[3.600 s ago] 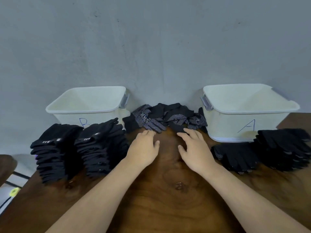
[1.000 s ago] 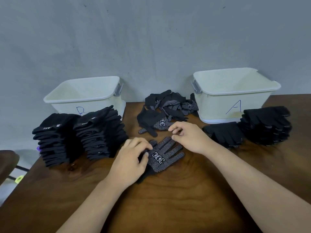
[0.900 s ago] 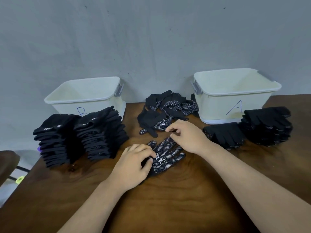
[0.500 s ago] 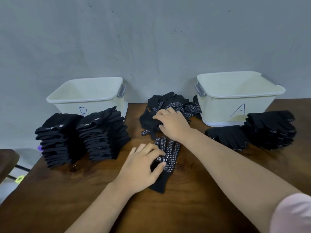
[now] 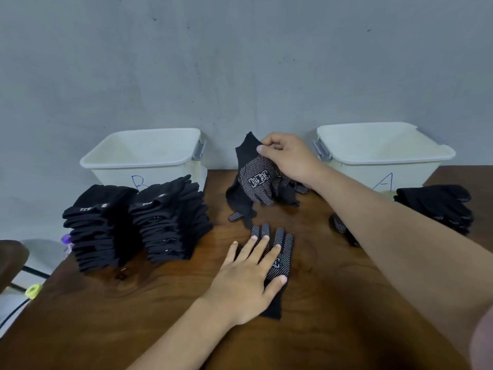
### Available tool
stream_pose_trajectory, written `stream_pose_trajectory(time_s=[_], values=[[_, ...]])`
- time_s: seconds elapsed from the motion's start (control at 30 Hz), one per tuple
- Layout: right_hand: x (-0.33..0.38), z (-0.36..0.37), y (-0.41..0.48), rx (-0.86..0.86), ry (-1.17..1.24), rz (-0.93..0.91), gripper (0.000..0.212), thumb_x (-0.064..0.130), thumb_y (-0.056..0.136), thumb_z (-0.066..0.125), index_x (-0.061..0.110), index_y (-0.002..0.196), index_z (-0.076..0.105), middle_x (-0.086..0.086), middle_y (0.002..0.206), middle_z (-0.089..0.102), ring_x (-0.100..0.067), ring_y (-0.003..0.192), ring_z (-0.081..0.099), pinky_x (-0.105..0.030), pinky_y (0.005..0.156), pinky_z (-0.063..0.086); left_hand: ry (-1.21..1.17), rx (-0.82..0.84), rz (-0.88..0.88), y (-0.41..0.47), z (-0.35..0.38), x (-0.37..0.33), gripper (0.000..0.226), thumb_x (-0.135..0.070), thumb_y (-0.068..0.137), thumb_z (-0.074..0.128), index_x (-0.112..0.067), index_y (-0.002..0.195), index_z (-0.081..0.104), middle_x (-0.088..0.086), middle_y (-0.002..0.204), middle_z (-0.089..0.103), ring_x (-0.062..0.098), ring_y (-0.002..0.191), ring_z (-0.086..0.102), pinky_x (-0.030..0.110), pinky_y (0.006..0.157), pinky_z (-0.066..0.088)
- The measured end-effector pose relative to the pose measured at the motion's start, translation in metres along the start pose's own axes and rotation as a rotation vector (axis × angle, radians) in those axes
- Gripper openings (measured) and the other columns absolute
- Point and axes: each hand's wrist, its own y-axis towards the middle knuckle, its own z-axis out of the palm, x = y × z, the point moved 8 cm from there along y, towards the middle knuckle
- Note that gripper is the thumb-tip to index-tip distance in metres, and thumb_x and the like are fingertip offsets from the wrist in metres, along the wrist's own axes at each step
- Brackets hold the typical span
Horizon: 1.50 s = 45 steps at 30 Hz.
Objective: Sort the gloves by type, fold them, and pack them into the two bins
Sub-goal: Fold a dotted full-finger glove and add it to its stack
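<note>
The left hand (image 5: 245, 279) lies flat, grip wide, fingers straight, pressing a dotted glove (image 5: 282, 249) onto the desk (image 5: 133, 316). The right hand (image 5: 288, 158) has its grip pinched on the cuff of a second dotted glove (image 5: 256, 180), held up with its fingers hanging over the loose pile (image 5: 289, 194) between bin B (image 5: 144, 156) and bin A (image 5: 384, 148). Two folded black stacks (image 5: 138, 220) stand in front of bin B. Another dark stack (image 5: 437, 206) sits before bin A, beyond the right forearm.

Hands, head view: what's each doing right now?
Left hand: open, pressing flat on the dotted glove on the table.
Right hand: closed on a second dotted glove, pinching its cuff, held above the loose pile.
</note>
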Motion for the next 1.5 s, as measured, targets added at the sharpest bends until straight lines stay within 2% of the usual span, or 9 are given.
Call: stream_pose_trajectory(time_s=[0.33,0.5,0.63,0.8,0.9,1.1,1.23,1.33,1.5], values=[[0.008,-0.019,-0.021,0.050,0.121,0.017,0.012,0.025,0.104,0.068,0.019,0.096,0.074,-0.014,0.089,0.077,-0.015,0.078,0.067,-0.031,0.076,0.051,-0.092,0.038,0.014,0.014,0.010,-0.018,0.073,-0.074,0.104,0.014,-0.042,0.167,-0.006,-0.012,0.175,-0.016,0.013,0.159,-0.024,0.050,0.131,-0.009],[0.002,-0.020,-0.013,0.010,0.033,0.074,0.014,0.026,0.103,0.068,0.020,0.093,0.076,-0.002,0.081,0.077,-0.011,0.068,0.068,-0.024,0.066,0.049,-0.194,-0.277,-0.093,0.030,-0.020,0.014,0.052,-0.058,0.110,0.028,-0.037,0.154,0.045,-0.017,0.160,0.041,0.010,0.153,0.029,0.036,0.128,0.016],[-0.001,0.006,0.010,0.050,-0.004,0.123,0.008,0.026,0.101,0.070,0.024,0.096,0.077,-0.004,0.104,0.079,-0.021,0.100,0.074,-0.037,0.094,0.054,-0.229,-0.349,-0.223,0.036,-0.022,0.049,0.037,-0.048,0.108,0.042,-0.034,0.139,0.055,-0.017,0.139,0.054,0.011,0.134,0.045,0.034,0.119,0.032],[0.004,0.052,0.043,0.114,0.452,0.231,0.038,0.010,0.108,0.054,0.019,0.144,0.058,-0.002,0.131,0.071,-0.017,0.104,0.074,-0.029,0.079,0.061,-0.256,-0.368,-0.215,0.034,-0.019,0.052,0.037,-0.045,0.106,0.047,-0.034,0.141,0.055,-0.018,0.144,0.051,0.008,0.138,0.041,0.029,0.121,0.025],[-0.014,0.071,0.048,0.196,0.164,0.271,0.054,0.015,0.108,0.053,0.025,0.160,0.041,0.001,0.139,0.066,-0.017,0.102,0.072,-0.028,0.078,0.058,-0.276,-0.355,-0.214,0.034,-0.019,0.053,0.039,-0.046,0.107,0.045,-0.035,0.144,0.052,-0.017,0.150,0.047,0.007,0.143,0.036,0.029,0.124,0.021],[-0.036,0.108,0.035,0.382,-0.286,0.170,0.047,0.015,0.105,0.052,0.034,0.147,0.056,-0.002,0.092,0.078,-0.018,0.065,0.067,-0.025,0.051,0.053,-0.312,-0.344,-0.200,0.033,-0.021,0.050,0.040,-0.044,0.107,0.046,-0.034,0.145,0.050,-0.016,0.153,0.043,0.007,0.145,0.032,0.033,0.127,0.019],[-0.041,0.131,0.028,0.530,-0.522,0.128,0.032,0.025,0.107,0.043,0.024,0.127,0.069,-0.006,0.090,0.077,-0.020,0.065,0.067,-0.032,0.070,0.059,-0.343,-0.362,-0.194,0.031,-0.021,0.052,0.039,-0.043,0.105,0.048,-0.034,0.143,0.052,-0.016,0.150,0.045,0.008,0.143,0.035,0.033,0.126,0.022],[-0.036,0.125,0.031,0.452,-0.573,0.092,0.043,0.041,0.105,0.049,0.008,0.095,0.074,-0.008,0.091,0.076,-0.025,0.085,0.070,-0.040,0.084,0.057,-0.375,-0.376,-0.187,0.029,-0.024,0.053,0.036,-0.041,0.105,0.049,-0.033,0.140,0.054,-0.018,0.145,0.047,0.006,0.139,0.038,0.030,0.123,0.026],[-0.008,0.079,0.029,0.166,-0.426,-0.007,0.029,0.050,0.089,0.079,0.024,0.079,0.070,0.007,0.068,0.067,-0.006,0.062,0.059,-0.027,0.060,0.044,-0.477,-0.441,-0.199,0.024,-0.034,0.057,0.020,-0.029,0.105,0.053,-0.033,0.122,0.063,-0.023,0.120,0.056,0.002,0.115,0.046,0.029,0.106,0.041]])
